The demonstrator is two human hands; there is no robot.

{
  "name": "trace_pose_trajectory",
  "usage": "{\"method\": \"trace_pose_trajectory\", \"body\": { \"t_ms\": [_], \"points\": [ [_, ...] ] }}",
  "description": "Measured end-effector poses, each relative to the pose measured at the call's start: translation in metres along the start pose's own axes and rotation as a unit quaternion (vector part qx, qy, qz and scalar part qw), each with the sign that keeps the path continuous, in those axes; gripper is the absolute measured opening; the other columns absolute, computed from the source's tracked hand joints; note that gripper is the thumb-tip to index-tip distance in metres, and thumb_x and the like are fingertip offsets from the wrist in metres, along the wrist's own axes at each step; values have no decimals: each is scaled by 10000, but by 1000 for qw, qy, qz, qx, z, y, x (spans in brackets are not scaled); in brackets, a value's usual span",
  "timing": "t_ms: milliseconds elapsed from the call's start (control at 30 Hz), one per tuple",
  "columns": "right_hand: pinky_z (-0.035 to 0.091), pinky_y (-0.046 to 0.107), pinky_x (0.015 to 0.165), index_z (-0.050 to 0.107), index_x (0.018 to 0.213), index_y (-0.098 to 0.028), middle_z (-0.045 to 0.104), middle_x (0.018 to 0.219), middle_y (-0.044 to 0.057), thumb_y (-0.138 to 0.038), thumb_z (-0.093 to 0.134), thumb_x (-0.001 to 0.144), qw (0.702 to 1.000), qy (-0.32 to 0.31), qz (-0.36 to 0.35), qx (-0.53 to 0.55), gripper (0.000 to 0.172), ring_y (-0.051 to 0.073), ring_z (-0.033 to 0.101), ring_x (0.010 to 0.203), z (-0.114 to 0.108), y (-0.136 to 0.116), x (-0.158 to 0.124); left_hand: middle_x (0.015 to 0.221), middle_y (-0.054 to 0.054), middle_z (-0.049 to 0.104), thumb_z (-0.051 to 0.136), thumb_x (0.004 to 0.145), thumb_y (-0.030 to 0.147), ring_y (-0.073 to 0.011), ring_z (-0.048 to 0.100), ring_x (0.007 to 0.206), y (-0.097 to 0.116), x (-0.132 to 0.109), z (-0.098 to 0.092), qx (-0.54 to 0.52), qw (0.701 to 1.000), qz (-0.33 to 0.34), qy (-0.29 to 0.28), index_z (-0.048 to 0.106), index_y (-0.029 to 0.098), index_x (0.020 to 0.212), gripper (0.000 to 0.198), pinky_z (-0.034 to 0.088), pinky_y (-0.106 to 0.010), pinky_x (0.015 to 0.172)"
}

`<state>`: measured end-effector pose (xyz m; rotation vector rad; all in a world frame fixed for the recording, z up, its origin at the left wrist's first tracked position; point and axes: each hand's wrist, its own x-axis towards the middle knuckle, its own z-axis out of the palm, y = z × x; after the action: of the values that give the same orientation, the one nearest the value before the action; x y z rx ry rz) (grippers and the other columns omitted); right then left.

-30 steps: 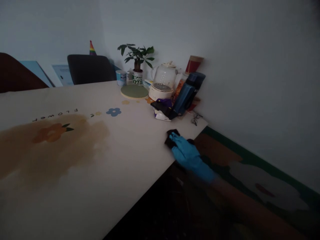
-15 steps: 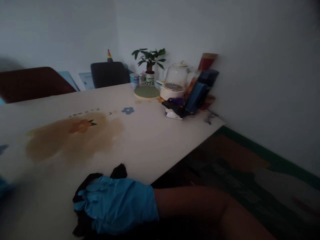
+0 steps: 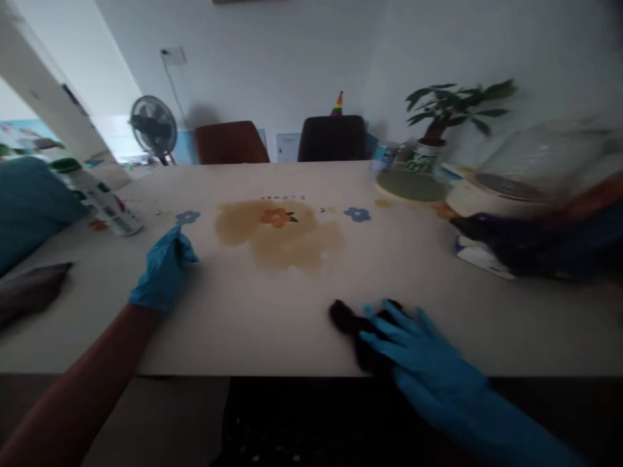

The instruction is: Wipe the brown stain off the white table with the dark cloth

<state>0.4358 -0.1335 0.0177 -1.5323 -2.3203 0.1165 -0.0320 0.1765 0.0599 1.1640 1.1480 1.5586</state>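
Observation:
A cream table [image 3: 243,324] with flower prints carries a wide brown stain [image 3: 285,233] at its middle. My right hand [image 3: 413,347], in a blue glove, lies with its fingers spread flat over a black cloth [image 3: 348,319] near the front edge, right of the stain. My left hand [image 3: 164,269], also gloved in blue, rests on the table left of the stain with its fingers curled together; nothing shows in it.
A spray can [image 3: 100,198] lies at the left. At the right stand a potted plant [image 3: 440,123], a green round mat [image 3: 411,185], a glass kettle [image 3: 525,178] and dark blurred items [image 3: 530,243]. Two chairs [image 3: 282,139] and a fan [image 3: 153,126] are behind.
The view has swung left from the table's right corner to face it squarely. My right hand slid the black cloth along the front edge. My left hand has come into view.

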Motion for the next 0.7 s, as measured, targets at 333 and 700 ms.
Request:
{"method": "trace_pose_trajectory", "body": {
  "t_ms": [333, 700],
  "points": [
    [518, 716, 1443, 413, 1956, -489, 524, 1927, 48, -388, 812, 1090, 994, 6, -86, 62, 959, 412, 468, 1803, 5, -46, 58, 598, 88, 488, 437, 1273, 196, -100, 413, 459, 67, 4, 7, -186, 970, 24, 154, 485, 232, 801, 476, 524, -196, 563],
    [339, 681, 1523, 627, 1822, -118, 614, 1852, 248, -500, 789, 1151, 945, -76, -276, 158, 789, 436, 567, 1753, 91, -185, 253, 597, 89, 461, 433, 1316, 225, -101, 350, 455, 127, 24, 7, -195, 960, 136, 149, 485, 249, 856, 464, 433, -226, 524]
  ]
}}
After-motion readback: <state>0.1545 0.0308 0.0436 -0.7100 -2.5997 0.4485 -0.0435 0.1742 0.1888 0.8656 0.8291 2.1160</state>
